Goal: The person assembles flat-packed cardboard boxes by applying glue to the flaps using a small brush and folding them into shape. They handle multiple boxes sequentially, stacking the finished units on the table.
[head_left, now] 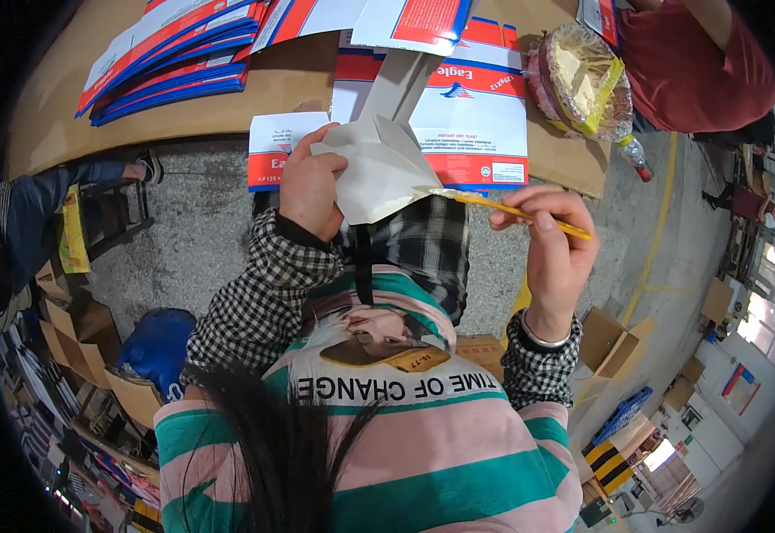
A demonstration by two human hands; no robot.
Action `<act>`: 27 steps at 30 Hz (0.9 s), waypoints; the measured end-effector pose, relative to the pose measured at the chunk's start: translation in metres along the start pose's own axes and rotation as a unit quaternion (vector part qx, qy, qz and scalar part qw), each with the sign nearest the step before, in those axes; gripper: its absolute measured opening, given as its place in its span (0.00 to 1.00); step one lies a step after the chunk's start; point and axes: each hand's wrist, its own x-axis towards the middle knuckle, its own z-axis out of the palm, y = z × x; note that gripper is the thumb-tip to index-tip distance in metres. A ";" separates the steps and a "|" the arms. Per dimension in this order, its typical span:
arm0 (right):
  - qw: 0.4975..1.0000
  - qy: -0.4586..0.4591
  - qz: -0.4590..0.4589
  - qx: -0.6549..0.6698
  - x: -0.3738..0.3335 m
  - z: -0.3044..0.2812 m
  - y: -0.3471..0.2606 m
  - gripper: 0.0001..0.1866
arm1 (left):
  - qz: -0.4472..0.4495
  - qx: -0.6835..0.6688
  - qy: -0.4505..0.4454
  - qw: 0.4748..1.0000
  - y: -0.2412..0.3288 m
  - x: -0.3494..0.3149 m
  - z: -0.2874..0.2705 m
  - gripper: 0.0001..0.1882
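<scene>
My left hand [312, 188] is closed on the edge of a printed carton whose plain pale-grey flap [374, 169] faces up, folded and tilted. My right hand [558, 244] pinches a thin yellow brush [525, 215]. The brush's whitish tip touches or nearly touches the flap's right corner; I cannot tell which. Below the flap, a red, white and blue carton [467, 124] lies flat at the table's near edge. To its right stands a plastic-lined bowl [618, 98] with pale yellow paste in it.
Stacks of flat cartons [174, 75] cover the far left of the brown table [59, 115]. A clear bottle with a red cap [638, 160] is by the bowl. Another person in a dark red top [703, 67] is at the far right. Open cardboard boxes [614, 342] stand on the floor.
</scene>
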 end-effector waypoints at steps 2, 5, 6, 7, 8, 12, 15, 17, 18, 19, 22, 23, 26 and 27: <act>1.000 -0.019 0.007 -0.023 0.003 0.003 0.002 0.05 | 0.004 0.008 0.006 1.000 0.002 -0.004 0.003 0.27; 0.998 -0.044 0.020 -0.040 0.009 0.008 0.006 0.05 | 0.026 0.008 -0.002 1.000 -0.001 -0.002 -0.002 0.27; 0.997 -0.051 0.026 -0.044 0.009 0.009 0.006 0.05 | 0.026 0.006 0.000 1.000 -0.001 -0.001 -0.001 0.27; 0.997 -0.056 0.033 -0.052 0.009 0.008 0.006 0.05 | 0.026 0.003 0.001 1.000 -0.001 -0.001 -0.001 0.27; 0.996 -0.060 0.040 -0.059 0.008 0.007 0.006 0.04 | 0.026 0.001 0.002 1.000 0.000 -0.002 0.000 0.27; 0.996 -0.048 0.034 -0.063 0.008 0.006 0.004 0.04 | 0.022 0.000 0.004 1.000 0.003 -0.005 0.002 0.27; 0.996 -0.050 0.043 -0.053 0.011 0.012 0.006 0.04 | 0.027 0.005 0.004 1.000 0.002 -0.003 0.001 0.27; 0.994 -0.068 0.044 -0.073 0.009 0.010 0.004 0.04 | 0.029 0.015 0.008 0.999 0.001 -0.002 0.000 0.27; 0.993 -0.077 0.045 -0.083 0.009 0.009 0.003 0.04 | 0.027 0.015 0.007 0.999 0.002 -0.002 0.001 0.27; 0.994 -0.067 0.041 -0.077 0.010 0.011 0.003 0.04 | 0.025 0.014 0.007 1.000 0.003 -0.003 0.001 0.27; 0.994 -0.065 0.035 -0.078 0.010 0.016 0.002 0.03 | 0.021 0.010 0.007 1.000 0.005 -0.005 0.004 0.27; 0.992 -0.084 0.036 -0.091 0.011 0.016 0.003 0.03 | 0.020 0.008 0.007 1.000 0.005 -0.005 0.005 0.27; 0.990 -0.097 0.028 -0.101 0.012 0.013 -0.001 0.03 | 0.024 0.011 0.009 1.000 0.002 -0.002 0.000 0.27; 0.991 -0.091 0.026 -0.100 0.012 0.012 -0.004 0.03 | 0.022 0.006 0.007 1.000 0.002 -0.002 0.001 0.27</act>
